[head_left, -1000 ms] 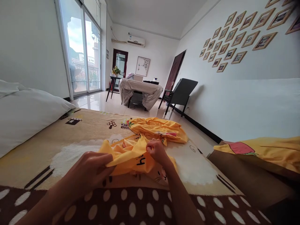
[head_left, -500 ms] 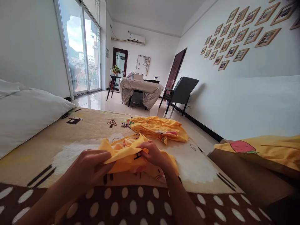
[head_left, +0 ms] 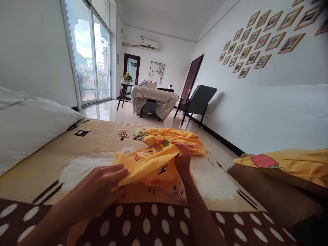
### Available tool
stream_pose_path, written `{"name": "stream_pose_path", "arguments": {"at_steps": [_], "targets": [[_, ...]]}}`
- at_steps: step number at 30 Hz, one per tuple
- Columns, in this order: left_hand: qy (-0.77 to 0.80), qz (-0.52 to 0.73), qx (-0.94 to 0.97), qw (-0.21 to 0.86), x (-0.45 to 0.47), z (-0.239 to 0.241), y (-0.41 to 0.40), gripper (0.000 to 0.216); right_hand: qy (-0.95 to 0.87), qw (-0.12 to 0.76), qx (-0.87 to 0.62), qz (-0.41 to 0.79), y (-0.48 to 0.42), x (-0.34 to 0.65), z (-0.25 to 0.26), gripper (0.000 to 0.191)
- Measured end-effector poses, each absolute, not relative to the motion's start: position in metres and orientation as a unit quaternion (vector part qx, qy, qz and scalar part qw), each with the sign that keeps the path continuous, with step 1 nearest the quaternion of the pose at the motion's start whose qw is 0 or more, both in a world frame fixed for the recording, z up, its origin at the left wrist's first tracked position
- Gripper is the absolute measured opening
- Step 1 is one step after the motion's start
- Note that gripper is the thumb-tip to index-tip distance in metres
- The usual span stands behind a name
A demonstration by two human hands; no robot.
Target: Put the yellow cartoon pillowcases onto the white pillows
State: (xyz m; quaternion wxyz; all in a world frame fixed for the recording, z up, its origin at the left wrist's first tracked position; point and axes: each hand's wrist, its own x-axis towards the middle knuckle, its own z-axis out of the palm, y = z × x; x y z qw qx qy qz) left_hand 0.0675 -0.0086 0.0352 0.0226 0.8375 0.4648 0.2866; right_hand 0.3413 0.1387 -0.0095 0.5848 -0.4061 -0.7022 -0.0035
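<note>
A yellow cloth (head_left: pixel 151 167) printed with a cartoon cat face is stretched between my hands, just above the bed. My left hand (head_left: pixel 107 181) is closed on its left end, the fingers wrapped over the edge. On the other end, my right hand (head_left: pixel 183 159) pinches the upper edge between thumb and fingers. The lower part of this cloth hangs in folds, and its full shape cannot be made out. Just beyond it, a second crumpled yellow cloth (head_left: pixel 176 135) lies on the patterned blanket (head_left: pixel 97 140).
On the left rises a white bedding heap (head_left: pixel 33 126). A yellow printed cloth (head_left: pixel 289 162) drapes over a brown box (head_left: pixel 269 191) at the right. Past the bed stand a covered table (head_left: pixel 153 94) and a dark chair (head_left: pixel 201 100).
My right hand has moved right and slightly up along the cloth, so the edge between my hands is now stretched wider. My left hand has shifted slightly right, still gripping.
</note>
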Motion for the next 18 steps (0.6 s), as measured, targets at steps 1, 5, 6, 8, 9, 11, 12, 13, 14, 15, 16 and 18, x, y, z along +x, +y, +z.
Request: {"name": "stream_pose_path", "arguments": {"at_steps": [1, 5, 6, 8, 9, 11, 12, 13, 14, 15, 16, 18], "targets": [[0.486, 0.265, 0.833, 0.003, 0.065, 0.034, -0.002, 0.007, -0.657, 0.632, -0.412, -0.015, 0.137, 0.348, -0.003, 0.019], [0.599, 0.221, 0.768, -0.046, 0.044, 0.016, 0.036, 0.027, -0.557, 0.699, -0.435, -0.109, 0.118, 0.375, 0.028, 0.020], [0.624, 0.213, 0.750, -0.043, 0.035, 0.008, 0.047, 0.028, -0.568, 0.684, -0.437, -0.139, 0.112, 0.381, 0.037, 0.020], [0.649, 0.189, 0.737, -0.013, 0.017, -0.009, 0.067, 0.022, -0.620, 0.622, -0.432, -0.204, 0.101, 0.396, 0.056, 0.019], [0.676, 0.171, 0.717, 0.008, 0.009, -0.017, 0.075, 0.021, -0.654, 0.580, -0.426, -0.234, 0.096, 0.404, 0.066, 0.019], [0.694, 0.166, 0.701, 0.014, -0.007, -0.028, 0.086, 0.023, -0.725, 0.486, -0.406, -0.273, 0.087, 0.422, 0.084, 0.022], [0.702, 0.168, 0.692, 0.013, -0.013, -0.031, 0.089, 0.024, -0.754, 0.437, -0.400, -0.282, 0.082, 0.430, 0.093, 0.023], [0.707, 0.173, 0.685, 0.008, -0.019, -0.031, 0.090, 0.025, -0.778, 0.390, -0.401, -0.284, 0.078, 0.439, 0.101, 0.024], [0.716, 0.179, 0.675, 0.002, -0.024, -0.029, 0.089, 0.026, -0.798, 0.346, -0.408, -0.276, 0.074, 0.446, 0.109, 0.024], [0.727, 0.186, 0.661, -0.007, -0.029, -0.026, 0.087, 0.027, -0.815, 0.307, -0.419, -0.259, 0.070, 0.451, 0.116, 0.024], [0.739, 0.195, 0.644, -0.019, -0.033, -0.020, 0.084, 0.028, -0.828, 0.274, -0.431, -0.230, 0.065, 0.454, 0.123, 0.024], [0.758, 0.219, 0.613, -0.049, -0.041, -0.004, 0.077, 0.031, -0.852, 0.210, -0.459, -0.139, 0.055, 0.457, 0.137, 0.024]]}}
